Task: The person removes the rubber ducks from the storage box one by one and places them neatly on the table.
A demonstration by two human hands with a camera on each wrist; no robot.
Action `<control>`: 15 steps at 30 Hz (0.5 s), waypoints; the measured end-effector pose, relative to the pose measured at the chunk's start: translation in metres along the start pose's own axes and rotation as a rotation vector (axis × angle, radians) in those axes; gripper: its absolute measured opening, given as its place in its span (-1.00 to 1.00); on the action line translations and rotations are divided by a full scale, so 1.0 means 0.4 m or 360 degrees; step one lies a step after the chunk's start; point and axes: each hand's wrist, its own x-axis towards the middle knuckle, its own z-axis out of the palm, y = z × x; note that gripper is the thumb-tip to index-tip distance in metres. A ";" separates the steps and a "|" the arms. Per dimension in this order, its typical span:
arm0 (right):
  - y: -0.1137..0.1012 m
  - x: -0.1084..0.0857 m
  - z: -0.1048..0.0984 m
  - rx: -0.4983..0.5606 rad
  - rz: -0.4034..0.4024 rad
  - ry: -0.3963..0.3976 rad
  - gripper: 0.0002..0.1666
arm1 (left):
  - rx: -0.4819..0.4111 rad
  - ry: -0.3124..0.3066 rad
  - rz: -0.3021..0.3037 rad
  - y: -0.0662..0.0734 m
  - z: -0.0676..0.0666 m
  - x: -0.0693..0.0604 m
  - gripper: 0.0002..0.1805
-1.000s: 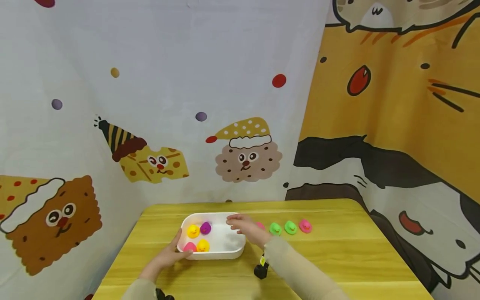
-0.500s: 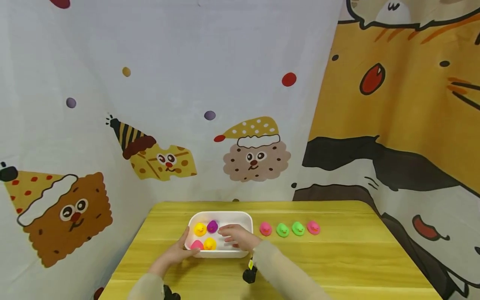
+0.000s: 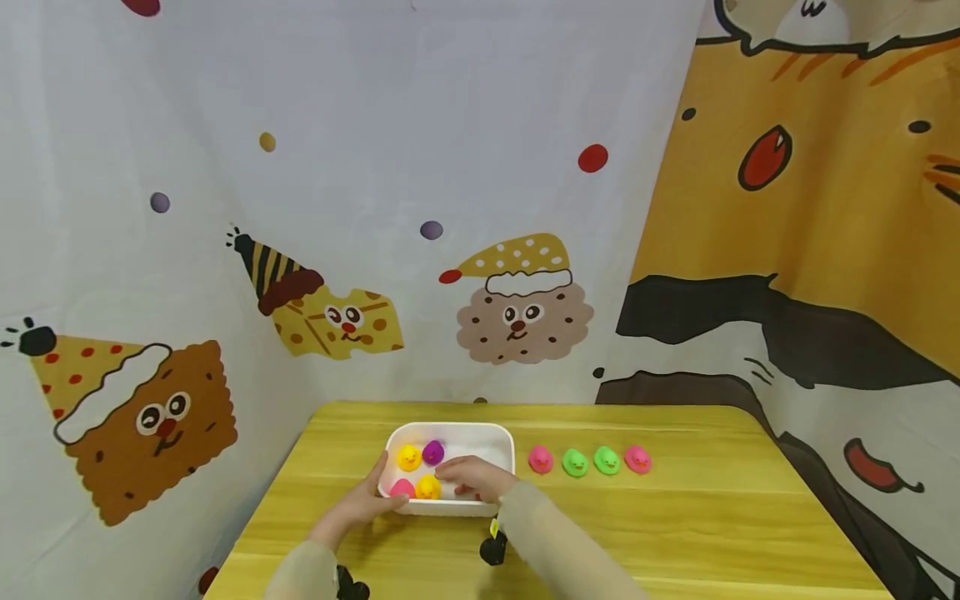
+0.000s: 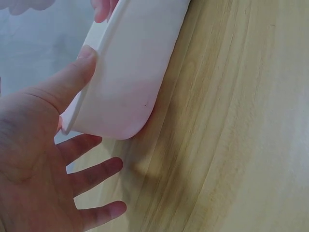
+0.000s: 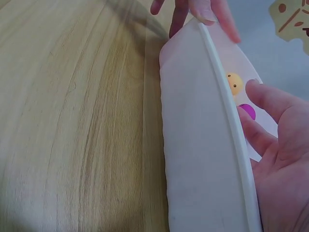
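In the head view a white plastic tray point(image 3: 491, 430) stands on the wooden table. Inside it, toward the left end, are two yellow toy ducks point(image 3: 408, 457), a purple toy duck point(image 3: 432, 452) and a pink toy duck point(image 3: 402, 488). My left hand point(image 3: 365, 502) is at the tray's near left corner; its thumb rests on the rim, and several fingers extend straight past the outside in the left wrist view. My right hand point(image 3: 480, 479) reaches over the near rim, fingertips close to the nearer yellow duck point(image 3: 427, 487). Thumb and forefinger stand apart, with nothing visible between them in the right wrist view.
Right of the tray, two pink ducks point(image 3: 541, 459) and two green ducks point(image 3: 575, 462) form a row on the wooden table point(image 3: 675, 525). A cartoon-printed cloth point(image 3: 352, 167) hangs behind the table and along its sides.
My right hand has moved left from over the tray's right end toward the ducks inside, uncovering the leftmost pink duck of the row. My left hand stays at the tray's corner. The head view has shifted slightly.
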 end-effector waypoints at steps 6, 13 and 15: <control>0.009 0.025 0.009 0.0003 0.0000 -0.0013 -0.59 | 0.0025 0.0007 -0.0017 0.002 0.006 -0.001 0.10; 0.004 0.043 0.021 -0.0049 -0.0008 -0.0050 -0.62 | 0.0065 0.0025 -0.0001 0.003 0.005 -0.005 0.11; 0.001 0.045 0.025 -0.0031 -0.0032 -0.0052 -0.64 | 0.0052 0.0032 0.0007 0.001 0.002 -0.006 0.10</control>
